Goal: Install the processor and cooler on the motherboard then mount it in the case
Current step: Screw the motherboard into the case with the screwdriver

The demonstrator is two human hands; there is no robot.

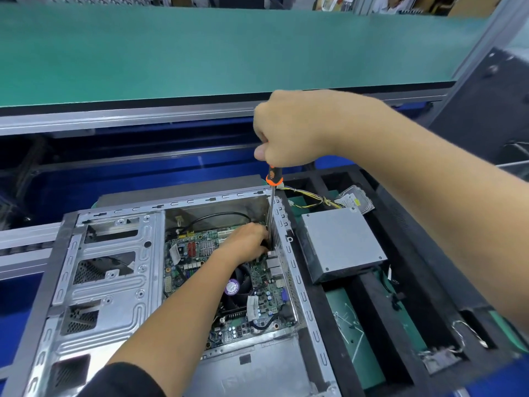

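Right hand (297, 130) grips screwdriver (271, 202); left hand (247, 242) fingers pinch its tip over motherboard (200, 253) (in case (114, 267)). A slip could gouge traces.

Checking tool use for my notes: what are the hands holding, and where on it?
Right hand grips the screwdriver by its handle; left hand pinches its shaft low, near the tip.

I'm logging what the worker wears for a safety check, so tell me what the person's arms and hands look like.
Both hands are bare: no gloves, rings or watch show on the left hand or the right hand. The left arm has a dark sleeve pushed up near the elbow, with the forearm bare below it. The right forearm is bare as far as the picture shows; no sleeve or wrist strap is visible there.
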